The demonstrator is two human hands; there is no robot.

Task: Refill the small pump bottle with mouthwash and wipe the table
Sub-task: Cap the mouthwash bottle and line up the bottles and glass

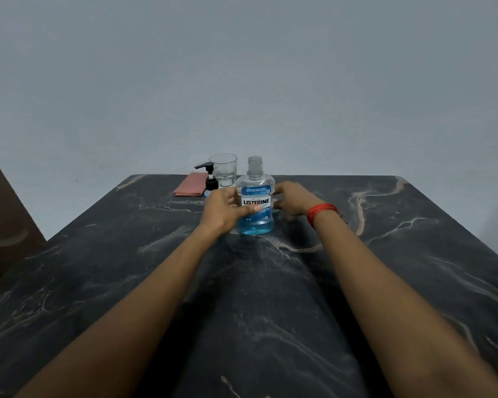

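Note:
A clear mouthwash bottle (256, 196) with blue liquid and a blue-and-white label stands upright on the dark marble table (270, 297); its neck shows no cap. My left hand (223, 209) wraps the bottle's left side, thumb across the label. On the bottle's right side rests my right hand (292, 201), fingers partly behind it; whether it grips anything is unclear. The small pump bottle (210, 179) with a black pump head stands just behind my left hand, its body mostly hidden. A folded pink cloth (191, 184) lies at the table's far edge.
A clear drinking glass (223, 169) stands behind the pump bottle, close to the grey wall. A red thread band circles my right wrist (321, 212). A brown panel (6, 219) rises beyond the table's left side.

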